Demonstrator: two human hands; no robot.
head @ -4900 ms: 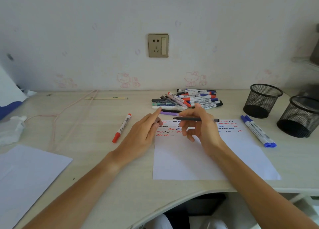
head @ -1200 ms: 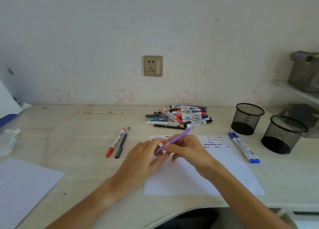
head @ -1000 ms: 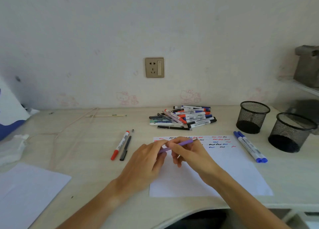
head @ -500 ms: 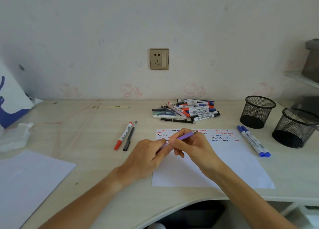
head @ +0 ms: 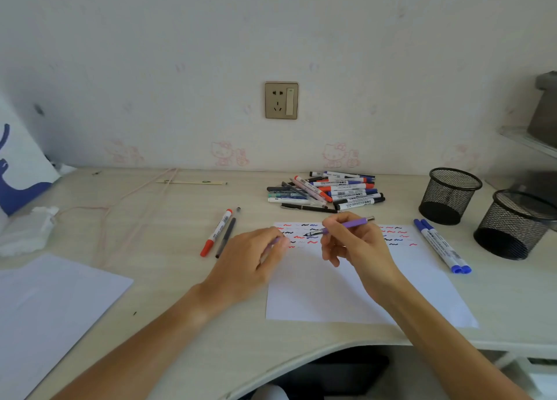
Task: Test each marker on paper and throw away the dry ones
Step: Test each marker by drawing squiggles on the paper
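Purple plastic shows between the fingers of my right hand (head: 358, 246): I pinch the purple pen (head: 346, 225) near its front end, nib down and just at the test sheet (head: 370, 288), its tail pointing up and away to the right. My left hand (head: 250, 261) lies curled at the sheet's left edge; a pale purple sliver at its fingertips is probably the cap (head: 275, 241), though I cannot make it out for certain.

Rows of red, black and blue squiggles (head: 304, 237) cross the top of the sheet, and the nib sits among them. Beyond the sheet lies the heap of untested markers (head: 328, 191). A red marker (head: 216, 232) and a grey pen (head: 226, 237) lie side by side to the left; two blue markers (head: 441, 246) lie to the right, near two mesh cups (head: 449, 194).

By my judgement the pen is light, stiff and a little slick, so a grip low on the barrel gives best control. Light pressure should do, since the nib looks fine and could bend or scratch.
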